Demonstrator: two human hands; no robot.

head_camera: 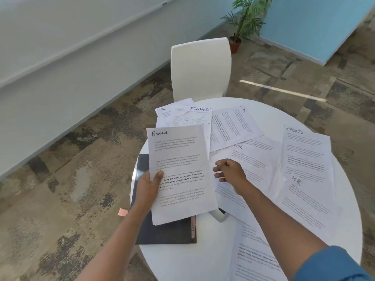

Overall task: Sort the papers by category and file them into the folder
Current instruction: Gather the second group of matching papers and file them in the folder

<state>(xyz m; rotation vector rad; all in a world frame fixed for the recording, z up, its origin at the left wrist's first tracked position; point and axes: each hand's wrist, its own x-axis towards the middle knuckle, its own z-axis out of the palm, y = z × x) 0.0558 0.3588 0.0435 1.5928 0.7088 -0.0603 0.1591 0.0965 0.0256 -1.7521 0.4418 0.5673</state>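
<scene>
The round table (203, 260) carries loose papers (306, 157) from twelve to five o'clock, headed HR, Finance and Sports. The dark folder (164, 232) lies at nine o'clock, overhanging the edge. Above it the left hand (149, 186) pinches a Finance sheet (180, 171), thumb on top. It may be several sheets; the lower edge looks layered. The right hand (230, 172) hovers with fingers loosely curled, holding nothing. A nudge could tip the folder off, and thin sheets could slip from the pinch.
</scene>
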